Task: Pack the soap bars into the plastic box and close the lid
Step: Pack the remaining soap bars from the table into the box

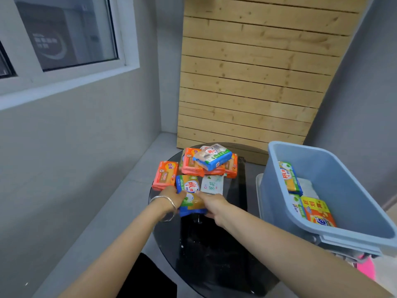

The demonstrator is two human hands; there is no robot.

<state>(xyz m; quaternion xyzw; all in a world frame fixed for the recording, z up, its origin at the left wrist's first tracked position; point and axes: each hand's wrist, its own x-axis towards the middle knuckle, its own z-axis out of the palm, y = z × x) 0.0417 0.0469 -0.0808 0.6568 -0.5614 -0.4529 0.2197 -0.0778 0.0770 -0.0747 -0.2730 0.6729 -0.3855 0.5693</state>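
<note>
Your two hands meet over a round dark glass table (214, 244) in the corner of a grey room, both closed on the same soap bar (190, 195), a blue, green and yellow wrapped one at the near edge of the pile. Your left hand (171, 197), a silver bangle (166, 206) on its wrist, grips the bar's left side; your right hand (211, 204) grips its right side, fingers curled around the wrapper.

Behind the held bar the rest of the unpacked soap sits in a loose heap on the table. An orange bar (165, 175) lies just beside your left hand. A pale white and green bar (213, 184) lies just beyond your right hand. Farther back, several orange bars (191, 166) are stacked together, and a blue and white bar (213, 157) rests tilted on top of them.

The plastic box (343, 179), pale blue and open, stands to your right, tipped toward you, with a pale lid-like piece (258, 190) showing at its left side; you cannot tell from here whether this is the box's lid. Inside the box a green and yellow bar (290, 178) leans on edge against the left wall, and an orange and yellow bar (318, 211) lies nearer the front corner with a white and green one (297, 206) beside it.

A slatted wooden panel (257, 72) leans against the wall behind the table, and a window (64, 33) is set in the wall on your left.
</note>
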